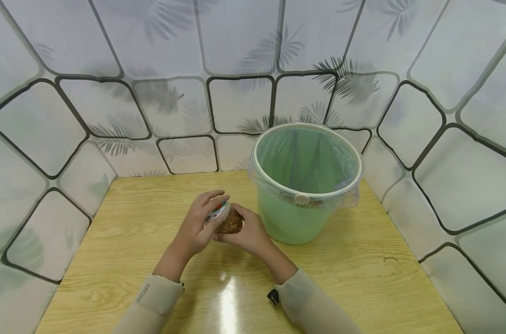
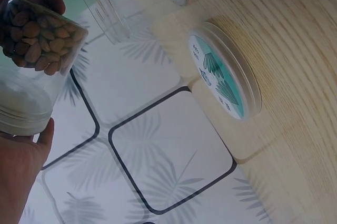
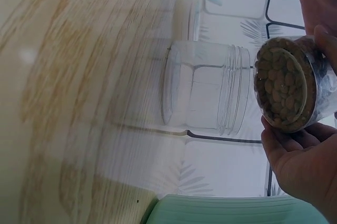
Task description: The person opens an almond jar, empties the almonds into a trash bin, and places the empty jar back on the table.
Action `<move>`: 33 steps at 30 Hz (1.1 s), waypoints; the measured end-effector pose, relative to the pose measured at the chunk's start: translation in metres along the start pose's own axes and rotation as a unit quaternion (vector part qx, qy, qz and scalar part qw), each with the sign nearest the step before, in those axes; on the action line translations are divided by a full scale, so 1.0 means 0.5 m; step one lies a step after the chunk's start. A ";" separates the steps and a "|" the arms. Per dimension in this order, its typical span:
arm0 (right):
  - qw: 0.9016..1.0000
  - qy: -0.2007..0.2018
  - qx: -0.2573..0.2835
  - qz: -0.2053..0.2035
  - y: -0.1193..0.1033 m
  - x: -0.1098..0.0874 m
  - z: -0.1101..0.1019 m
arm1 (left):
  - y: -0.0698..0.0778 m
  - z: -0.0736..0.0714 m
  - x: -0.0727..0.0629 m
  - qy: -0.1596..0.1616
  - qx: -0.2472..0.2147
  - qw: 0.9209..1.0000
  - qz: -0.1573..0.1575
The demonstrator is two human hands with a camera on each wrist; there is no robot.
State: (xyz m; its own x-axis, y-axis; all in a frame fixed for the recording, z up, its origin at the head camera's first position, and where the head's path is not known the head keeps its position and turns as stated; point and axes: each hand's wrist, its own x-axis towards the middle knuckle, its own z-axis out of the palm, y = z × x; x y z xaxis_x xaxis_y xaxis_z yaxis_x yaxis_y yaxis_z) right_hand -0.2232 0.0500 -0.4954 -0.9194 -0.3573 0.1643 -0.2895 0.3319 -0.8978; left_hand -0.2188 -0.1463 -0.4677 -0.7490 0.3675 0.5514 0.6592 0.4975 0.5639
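Note:
A clear jar of almonds is held low over the table between both hands, tilted on its side. My left hand grips its white-rimmed lid, which carries a colourful label. Around the lower part of the jar curl the fingers and thumb of my right hand. The jar's round base, with almonds showing through, faces the camera in the right wrist view. The left wrist view shows the lid's pale rim against the left palm.
A pale green bucket, lined with a clear bag, stands right of the hands. Both wrist views show an uncapped clear jar; a lid with a green label appears in the left one. Patterned sheeting surrounds the wooden table.

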 end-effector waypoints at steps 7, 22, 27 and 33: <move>1.000 -0.003 0.002 0.007 0.002 -0.002 0.000 | 0.001 0.000 -0.001 -0.017 -0.003 1.000 -0.004; 1.000 0.005 0.009 -0.003 0.003 -0.008 0.003 | -0.005 0.005 0.002 0.004 0.016 1.000 0.008; 1.000 0.007 0.008 -0.010 0.005 -0.007 0.003 | -0.004 0.004 0.005 0.002 0.033 0.999 0.004; 1.000 0.004 -0.001 -0.008 0.004 -0.009 0.004 | 0.001 0.002 0.006 0.002 0.048 0.999 -0.010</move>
State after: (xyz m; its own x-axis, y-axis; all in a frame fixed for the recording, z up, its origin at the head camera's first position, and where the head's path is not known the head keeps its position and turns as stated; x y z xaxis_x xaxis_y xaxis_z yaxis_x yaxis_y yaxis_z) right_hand -0.2193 0.0503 -0.4989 -0.9168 -0.3557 0.1815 -0.3043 0.3280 -0.8943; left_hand -0.2206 -0.1440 -0.4664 -0.7613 0.3530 0.5439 0.6346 0.5780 0.5131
